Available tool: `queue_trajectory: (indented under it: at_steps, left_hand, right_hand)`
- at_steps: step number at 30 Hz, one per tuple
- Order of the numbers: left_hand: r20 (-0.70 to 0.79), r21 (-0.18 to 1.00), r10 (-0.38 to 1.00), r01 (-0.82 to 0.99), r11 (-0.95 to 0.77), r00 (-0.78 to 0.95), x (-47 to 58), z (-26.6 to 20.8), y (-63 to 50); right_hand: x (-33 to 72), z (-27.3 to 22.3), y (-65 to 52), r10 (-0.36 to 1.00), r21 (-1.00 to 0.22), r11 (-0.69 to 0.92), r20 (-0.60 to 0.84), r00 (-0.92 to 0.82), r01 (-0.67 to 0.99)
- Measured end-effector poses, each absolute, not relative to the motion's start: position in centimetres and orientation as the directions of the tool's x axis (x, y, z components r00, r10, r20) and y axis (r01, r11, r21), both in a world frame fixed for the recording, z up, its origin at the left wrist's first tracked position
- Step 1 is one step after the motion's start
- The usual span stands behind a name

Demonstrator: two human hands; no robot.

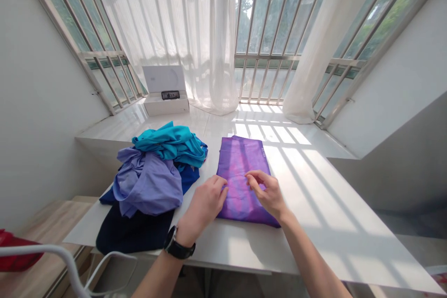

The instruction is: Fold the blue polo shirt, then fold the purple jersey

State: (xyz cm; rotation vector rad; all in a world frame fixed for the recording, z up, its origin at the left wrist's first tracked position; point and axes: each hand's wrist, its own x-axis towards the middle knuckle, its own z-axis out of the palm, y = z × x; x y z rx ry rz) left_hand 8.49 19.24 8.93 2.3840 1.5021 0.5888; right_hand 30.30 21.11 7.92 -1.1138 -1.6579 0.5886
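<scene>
A purple garment [240, 158] with pinkish patches lies folded into a flat, roughly rectangular shape on the white table. Over its left edge is my left hand [210, 195], wearing a black watch on the wrist; its fingers are loosely curved with nothing visible in them. My right hand [267, 193] hovers over the garment's right half, thumb and forefinger bent but apart, holding nothing. To the left of my left hand sits a loose heap of clothes: a teal garment [171, 142] on top, a lavender garment [148, 181] in front, and a dark navy garment [134, 230] underneath.
A white open box [165, 106] with a dark device [170, 95] in it stands on the window ledge. Sheer curtains [167, 23] hang before barred windows. A white curved metal tube [63, 253] and a red item [17, 251] are at the lower left.
</scene>
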Motion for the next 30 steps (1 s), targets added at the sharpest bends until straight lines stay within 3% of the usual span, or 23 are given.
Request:
queue_trajectory:
  at_steps: [4, 8, 14, 20, 27, 30]
  left_hand:
    - [0.16, 0.35, 0.775, 0.698, -0.624, 0.612, 11.0, 6.7, 17.2]
    - [0.124, 0.393, 0.858, 0.769, -0.504, 0.498, 9.2, 5.7, 16.5]
    - [0.076, 0.426, 0.969, 0.871, -0.244, 0.235, 6.9, 6.9, 15.9]
    - [0.063, 0.369, 0.967, 0.895, -0.252, 0.246, 6.9, 6.4, 15.7]
    - [0.131, 0.218, 0.963, 0.941, -0.258, 0.234, 6.7, 7.8, 17.3]
    - [0.107, 0.218, 0.94, 0.915, -0.34, 0.323, 8.9, 8.7, 17.4]
  right_hand:
    - [31.0, 7.3, 21.7, 0.862, -0.739, 0.449, 0.505, -0.027, 0.502]
    - [31.4, 6.5, 21.8, 0.862, -0.635, 0.458, 0.487, -0.138, 0.622]
    - [30.7, 6.4, 21.5, 0.932, -0.531, 0.357, 0.255, -0.257, 0.768]
    - [32.0, 6.6, 21.8, 0.954, -0.517, 0.294, 0.211, -0.214, 0.804]
    - [33.0, 6.5, 22.0, 0.981, -0.384, 0.189, 0.11, -0.158, 0.904]
    - [32.4, 6.7, 21.6, 0.99, -0.326, 0.13, 0.089, -0.106, 0.936]
